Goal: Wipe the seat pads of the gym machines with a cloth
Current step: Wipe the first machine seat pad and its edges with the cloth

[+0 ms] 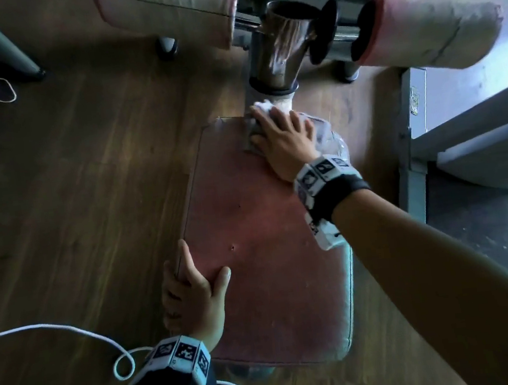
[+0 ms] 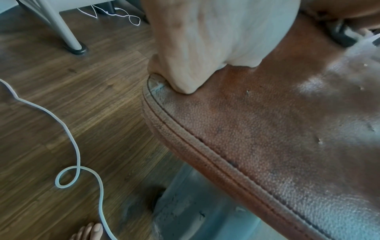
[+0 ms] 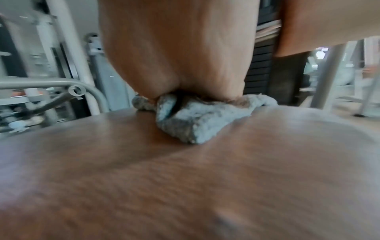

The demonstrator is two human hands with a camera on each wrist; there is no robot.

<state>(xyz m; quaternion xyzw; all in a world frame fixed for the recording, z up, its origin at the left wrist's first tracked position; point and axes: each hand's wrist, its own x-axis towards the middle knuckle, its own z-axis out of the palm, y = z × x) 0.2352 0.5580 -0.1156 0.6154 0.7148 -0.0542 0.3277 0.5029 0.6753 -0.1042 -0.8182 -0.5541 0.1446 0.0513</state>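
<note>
cloth [image 3: 193, 120] mostly under right hand [image 1: 285, 142], left fingers [image 1: 175, 294] hidden

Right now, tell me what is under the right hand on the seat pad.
A crumpled grey cloth lies under the right hand, pressed onto the red-brown seat pad near its far end. The pad surface beneath the cloth is covered and cannot be seen.

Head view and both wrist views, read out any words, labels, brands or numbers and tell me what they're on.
No words, brands or numbers can be read in any view.
Wristband on the left hand: black-and-white coded squares only, no letters.
Wristband on the right hand: the same squares, blurred.
Small sticker on the grey frame: too small and blurred to read.
</note>
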